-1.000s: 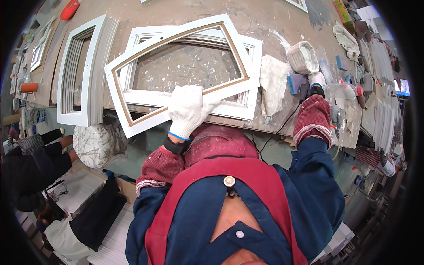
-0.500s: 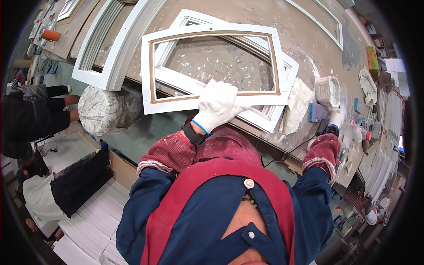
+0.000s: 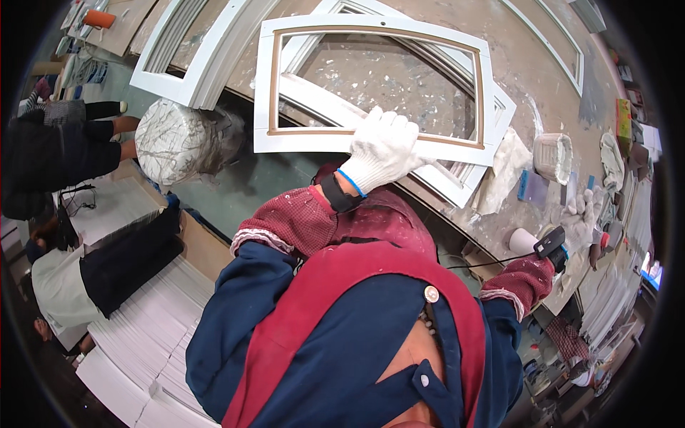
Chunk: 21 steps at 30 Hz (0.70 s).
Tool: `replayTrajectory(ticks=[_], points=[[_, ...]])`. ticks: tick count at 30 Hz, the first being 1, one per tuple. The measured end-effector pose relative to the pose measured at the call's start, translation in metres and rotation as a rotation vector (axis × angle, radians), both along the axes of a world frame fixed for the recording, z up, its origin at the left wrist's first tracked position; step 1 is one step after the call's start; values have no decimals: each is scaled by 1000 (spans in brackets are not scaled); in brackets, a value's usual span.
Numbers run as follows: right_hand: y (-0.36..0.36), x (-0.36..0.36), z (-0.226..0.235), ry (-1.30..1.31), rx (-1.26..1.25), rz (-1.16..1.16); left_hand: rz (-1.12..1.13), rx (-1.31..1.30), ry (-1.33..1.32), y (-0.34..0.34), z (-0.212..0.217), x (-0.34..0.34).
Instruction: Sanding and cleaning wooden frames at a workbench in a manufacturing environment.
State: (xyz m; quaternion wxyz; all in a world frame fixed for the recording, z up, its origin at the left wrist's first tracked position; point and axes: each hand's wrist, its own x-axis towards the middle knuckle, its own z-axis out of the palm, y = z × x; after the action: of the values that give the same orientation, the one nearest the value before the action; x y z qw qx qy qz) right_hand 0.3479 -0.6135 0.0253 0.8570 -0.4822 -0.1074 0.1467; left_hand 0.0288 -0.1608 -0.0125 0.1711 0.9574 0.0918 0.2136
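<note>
A white frame (image 3: 314, 142) with a brown inner edge and an arched top lies tilted over another white frame (image 3: 503, 110) on the bench. My left hand (image 3: 382, 148), in a white knit glove, is closed around its near rail. Off to the right, my right hand (image 3: 581, 217), also gloved, reaches over the clutter at the bench side, its fingers stretched out and apart. I see nothing held in it. Close by are a blue-and-grey sanding block (image 3: 532, 187), a white plastic tub (image 3: 553, 158) and a crumpled white cloth (image 3: 503, 175).
Stacked white frames (image 3: 207, 71) stand at the far left of the bench (image 3: 457, 221). Below them is a plastic-wrapped round bundle (image 3: 175, 143). Another frame (image 3: 564, 50) lies far right. White boards (image 3: 153, 349) are stacked at lower left, with other people beyond.
My right hand has moved from beside the sanding block to farther right, among the small things. My left hand keeps its grip on the frame. The whole view has shifted a little.
</note>
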Motion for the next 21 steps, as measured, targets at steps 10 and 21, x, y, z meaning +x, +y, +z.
replayTrajectory(ticks=[10, 21], points=[[90, -32, 26, 14, -229, -104, -16, 70, 31, -2, 5, -1], [79, -46, 32, -286, -1153, -372, -41, 89, -37, -3, -1, 2]])
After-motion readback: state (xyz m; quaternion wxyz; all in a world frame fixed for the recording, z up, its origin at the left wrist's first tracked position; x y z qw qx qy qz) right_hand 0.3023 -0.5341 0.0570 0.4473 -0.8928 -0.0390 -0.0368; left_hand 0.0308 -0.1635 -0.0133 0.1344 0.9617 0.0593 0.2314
